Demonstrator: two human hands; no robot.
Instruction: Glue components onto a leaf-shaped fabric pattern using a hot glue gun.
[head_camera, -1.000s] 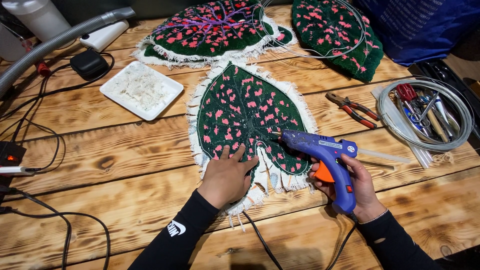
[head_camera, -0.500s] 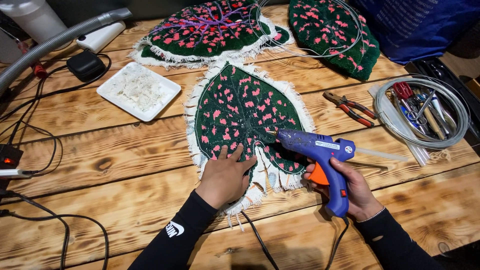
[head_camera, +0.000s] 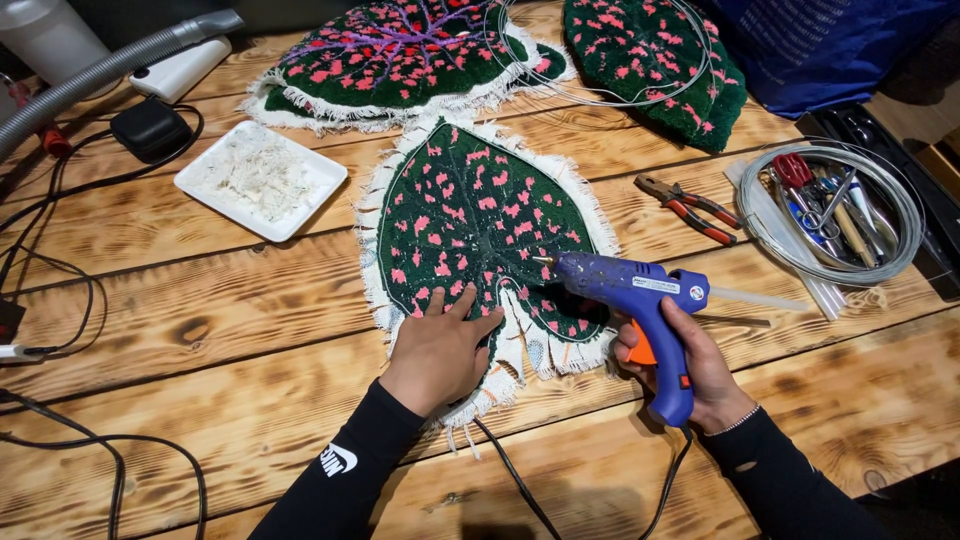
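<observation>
A leaf-shaped tufted piece (head_camera: 470, 215), dark green with pink spots and a white frayed fringe, lies flat on the wooden table (head_camera: 200, 330). My left hand (head_camera: 440, 350) presses flat on its lower edge, fingers spread. My right hand (head_camera: 685, 365) grips a blue glue gun (head_camera: 635, 300) with an orange trigger. The gun's nozzle points left and hovers just over the piece's lower right part, near a slit in the fabric. A clear glue stick pokes out of the gun's back. Its black cord runs down toward the table's near edge.
Two more green-and-pink tufted leaves (head_camera: 400, 45) (head_camera: 660, 60) lie at the back, with thin wire loops over them. A white tray of scraps (head_camera: 260, 180) sits at the left. Red-handled pliers (head_camera: 690, 205), a wire coil with tools (head_camera: 840, 205), cables (head_camera: 60, 280) and a grey hose (head_camera: 110, 70) surround the work.
The glue gun has shifted slightly left and down over the leaf piece. My left hand stays pressed on the lower edge.
</observation>
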